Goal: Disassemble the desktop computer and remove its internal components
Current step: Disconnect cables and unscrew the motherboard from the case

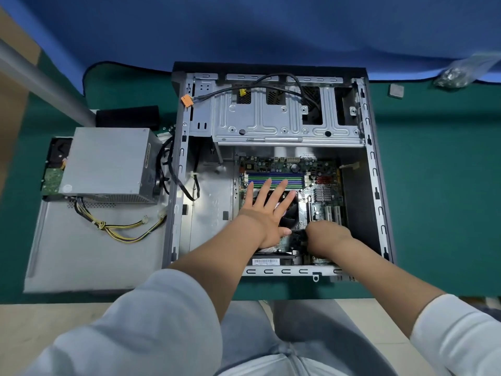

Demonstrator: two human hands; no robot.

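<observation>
Case (375, 169) lies open on its side on the green mat (433, 185), opening up. Inside: motherboard (320, 191) flat on the case floor, right of centre, with RAM slots (273, 177) along its far edge. Metal drive cage (271, 118) fills the far part of the case; a black cable with an orange connector (187, 100) runs over it.

Left hand (267, 215) rests flat on the black CPU cooler fan (288, 213), fingers straight and spread apart, tips reaching the RAM slots. Right hand (326, 236) is at the near edge of the board, fingers curled down around something dark; can't tell what it grips.

Left of the case: removed side panel (81, 253) flat on the mat, carrying the power supply (108, 164) with its yellow-black wiring (122, 226) trailing on the panel. A drive (54, 172) sits partly under the PSU's left side.

Far right on the mat: small square chip (396, 90) and a clear bag (458, 73), contents not legible.
</observation>
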